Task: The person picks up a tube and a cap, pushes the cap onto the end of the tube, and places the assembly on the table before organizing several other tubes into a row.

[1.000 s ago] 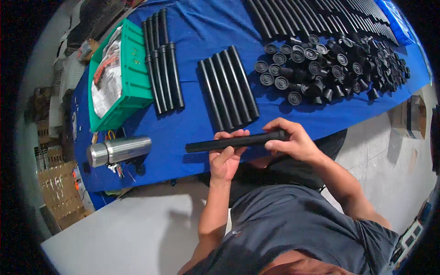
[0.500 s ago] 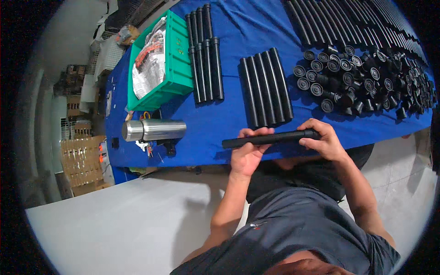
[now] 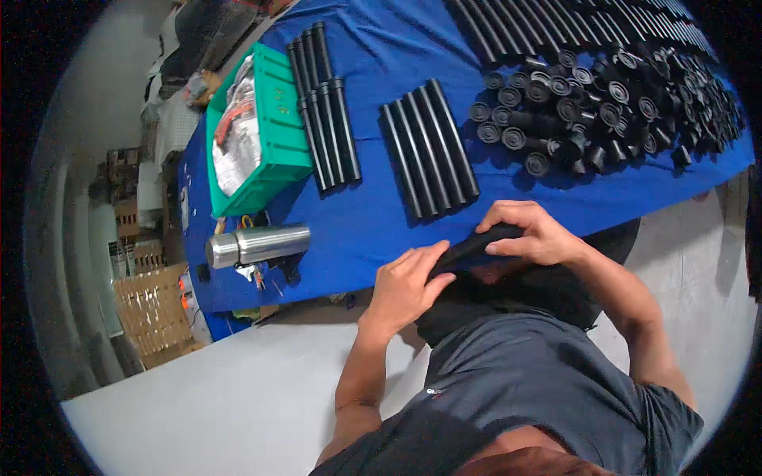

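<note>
A black tube (image 3: 468, 249) is held between my two hands just over the table's near edge. My right hand (image 3: 530, 232) wraps its right end, thumb below and fingers over the top. Around the left end close the fingers and thumb of my left hand (image 3: 409, 284), which hide that end. Just beyond my hands, several black tubes (image 3: 429, 151) lie side by side on the blue cloth (image 3: 357, 230). Past my right hand is a heap of round black caps (image 3: 587, 111) with ringed ends.
Back left stands a green crate (image 3: 282, 151) with crumpled white wrapping inside. Beside it lie capped black tubes (image 3: 332, 131) in two groups. A steel bottle (image 3: 266, 244) rests near the left front, with small tools around it. More tubes (image 3: 556, 22) fill the far right.
My left hand has turned over, from palm up under the tube to gripping its left end from above. The tube is now tilted, its left end lower and nearer me. The view has shifted slightly.
</note>
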{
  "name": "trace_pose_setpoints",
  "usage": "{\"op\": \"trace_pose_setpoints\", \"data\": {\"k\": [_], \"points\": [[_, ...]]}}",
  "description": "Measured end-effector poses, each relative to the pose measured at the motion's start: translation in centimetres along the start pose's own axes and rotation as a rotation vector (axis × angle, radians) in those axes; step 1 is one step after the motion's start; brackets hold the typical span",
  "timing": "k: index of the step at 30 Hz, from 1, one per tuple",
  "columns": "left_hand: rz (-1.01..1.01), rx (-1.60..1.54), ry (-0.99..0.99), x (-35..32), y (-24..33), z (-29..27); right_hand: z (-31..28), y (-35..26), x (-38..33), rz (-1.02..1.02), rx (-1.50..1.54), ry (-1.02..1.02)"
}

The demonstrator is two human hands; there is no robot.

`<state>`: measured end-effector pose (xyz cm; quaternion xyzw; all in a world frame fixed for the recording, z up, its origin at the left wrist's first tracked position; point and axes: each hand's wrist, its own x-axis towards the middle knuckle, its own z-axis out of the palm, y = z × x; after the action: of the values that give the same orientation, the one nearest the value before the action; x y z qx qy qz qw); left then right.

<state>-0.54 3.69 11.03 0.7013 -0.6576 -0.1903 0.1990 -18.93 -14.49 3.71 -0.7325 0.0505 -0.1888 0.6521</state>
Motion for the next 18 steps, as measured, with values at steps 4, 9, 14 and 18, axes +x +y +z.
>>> {"op": "trace_pose_setpoints", "data": {"k": [4, 9, 14, 18], "points": [[-0.141, -0.119, 0.01, -1.4, -1.2, -0.5, 0.6, -0.9, 1.1, -0.061, -0.076, -0.062], [-0.343, -0.271, 0.43, -3.8, -4.2, -4.5, 1.0, -3.2, 2.9, 0.032, -0.188, -0.194], [-0.346, -0.273, 0.581, 3.1, -6.9, -9.1, 8.2, -0.1, 4.8, -0.231, -0.092, -0.831], [-0.176, 0.003, 0.574, 11.8, -11.5, -11.6, 10.6, 2.4, 5.3, -0.418, -0.227, -0.894]]}}
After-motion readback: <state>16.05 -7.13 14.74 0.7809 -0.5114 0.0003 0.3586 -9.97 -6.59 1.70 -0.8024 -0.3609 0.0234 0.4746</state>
